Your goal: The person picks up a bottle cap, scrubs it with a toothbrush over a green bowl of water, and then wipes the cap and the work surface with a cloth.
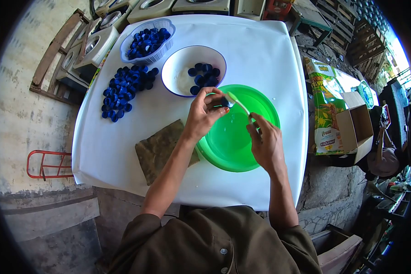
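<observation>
My left hand is closed on a dark blue bottle cap, held over the left side of a green basin with water in it. My right hand grips a pale green toothbrush by its handle, and the bristles meet the cap. Just beyond my left hand stands a white enamel bowl with several blue caps in its right part. A folded brown cloth lies beside my left forearm, left of the basin.
A pile of blue caps lies on the white-covered table, below a plastic basket of more caps. To the right are an open cardboard box and a seated person. A red metal rack stands left.
</observation>
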Motion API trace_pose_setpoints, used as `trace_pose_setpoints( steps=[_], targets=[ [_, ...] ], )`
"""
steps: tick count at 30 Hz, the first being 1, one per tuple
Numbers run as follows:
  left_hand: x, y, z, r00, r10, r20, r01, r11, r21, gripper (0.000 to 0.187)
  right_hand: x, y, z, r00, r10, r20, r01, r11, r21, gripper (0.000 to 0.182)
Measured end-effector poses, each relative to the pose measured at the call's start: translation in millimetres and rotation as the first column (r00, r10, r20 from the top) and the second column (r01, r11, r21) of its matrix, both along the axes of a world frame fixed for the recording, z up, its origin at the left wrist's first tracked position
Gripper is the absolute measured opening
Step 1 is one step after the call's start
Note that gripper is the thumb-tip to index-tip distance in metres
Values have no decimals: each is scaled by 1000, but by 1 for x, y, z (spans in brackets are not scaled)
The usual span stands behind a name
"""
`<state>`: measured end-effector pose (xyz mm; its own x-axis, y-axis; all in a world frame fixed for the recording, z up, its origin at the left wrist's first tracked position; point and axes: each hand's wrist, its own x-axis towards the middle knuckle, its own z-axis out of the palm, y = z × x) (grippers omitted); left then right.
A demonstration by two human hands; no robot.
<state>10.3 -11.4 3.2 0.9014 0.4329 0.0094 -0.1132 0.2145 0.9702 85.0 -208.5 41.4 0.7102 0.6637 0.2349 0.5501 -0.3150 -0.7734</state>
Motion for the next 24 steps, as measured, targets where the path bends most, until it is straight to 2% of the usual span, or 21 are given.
trace_pose_setpoints(
  steps=[3, 9, 11, 12, 13, 15, 17, 19, 20, 22, 24],
  targets=[
    [1, -1, -1, 986, 70, 149, -59, 995, -78, 47, -8, -5, -8, 998, -2, -59, 5, 999, 48, 27],
    [-4, -9, 10, 998, -34, 48, 35, 999, -12, 48, -9, -4, 0, 999, -28, -42, 31, 997, 68, 27],
    [-1, -6, 6, 994, 16, 112, -11, 999, -38, 49, -13, -4, 1, 998, 15, -56, -12, 998, 60, 28],
    [-1, -4, 4, 990, 42, 137, -37, 999, -37, 49, -11, -6, -4, 1000, 25, -3, -24, 995, 94, 29],
    [-1, -2, 4, 985, 68, 161, -63, 997, -37, 50, -10, -8, -4, 999, -6, -42, 9, 997, 75, 29],
    [-5, -5, 6, 991, 59, 117, -57, 998, -23, 51, -9, -12, -1, 990, -71, -123, 74, 997, 28, 30],
    [-7, -11, 10, 998, 11, 69, -9, 999, -32, 51, -7, -10, -5, 997, -56, -46, 58, 997, 55, 30],
    [-4, -14, 6, 995, 11, 101, -11, 1000, -1, 52, -9, -7, -2, 999, -22, -33, 24, 997, 72, 29],
    [-3, -13, 5, 993, 15, 119, -15, 1000, 0, 52, -10, -8, -1, 996, 4, -84, -1, 999, 41, 29],
    [-3, -13, 4, 991, 49, 124, -45, 998, -36, 51, -8, -14, -2, 994, -21, -105, 24, 999, 22, 29],
    [-3, -14, 2, 990, 74, 119, -99, 971, 219, 50, -3, -19, -6, 992, -100, -82, 98, 995, -30, 27]
  ],
)
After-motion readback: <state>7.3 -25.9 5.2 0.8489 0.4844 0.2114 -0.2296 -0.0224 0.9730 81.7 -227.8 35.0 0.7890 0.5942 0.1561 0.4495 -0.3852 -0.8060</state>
